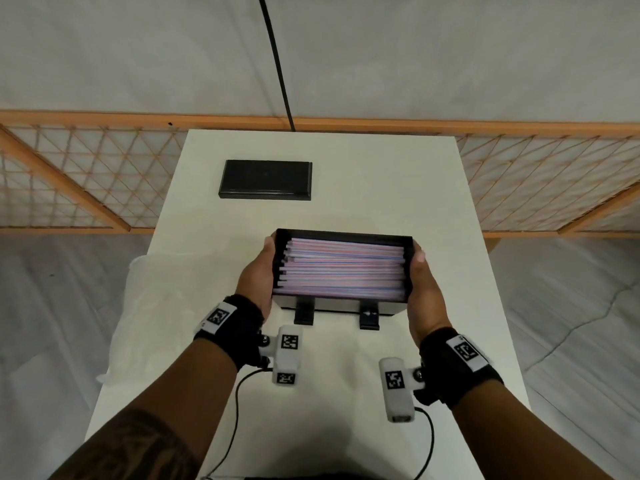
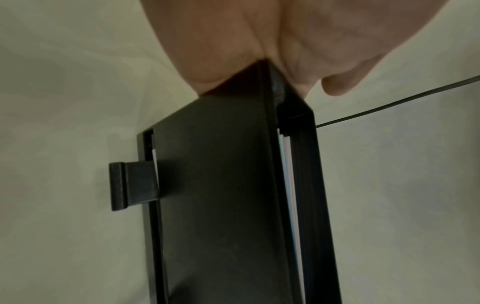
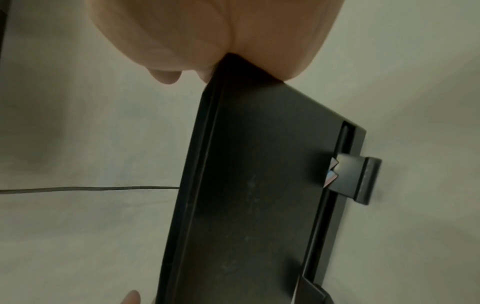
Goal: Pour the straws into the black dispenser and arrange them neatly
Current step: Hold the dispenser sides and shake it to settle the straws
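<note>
The left hand [image 1: 254, 278] clasps the left end of the black dispenser [image 1: 346, 306], palm flat against the end wall and fingers wrapped behind it, with a fingertip showing over the far left corner. The left wrist view shows the palm [image 2: 233, 41] pressed onto the box's corner.

The dispenser is a shallow, open-topped black box held above the near half of the white table [image 1: 415, 188], tipped so its open face looks up at the head camera. It is filled with straws [image 1: 343, 266], pale with pink and blue stripes, lying side by side along the box's length in a fairly even stack; their left ends are slightly ragged. Two black tabs [image 1: 304, 311] stick out from its near lower edge.

The right hand [image 1: 424, 292] grips the right end likewise, thumb lying along the top rim and fingers behind.

Farther back on the table, left of centre, a flat black lid [image 1: 266, 180] lies apart from the dispenser.
</note>
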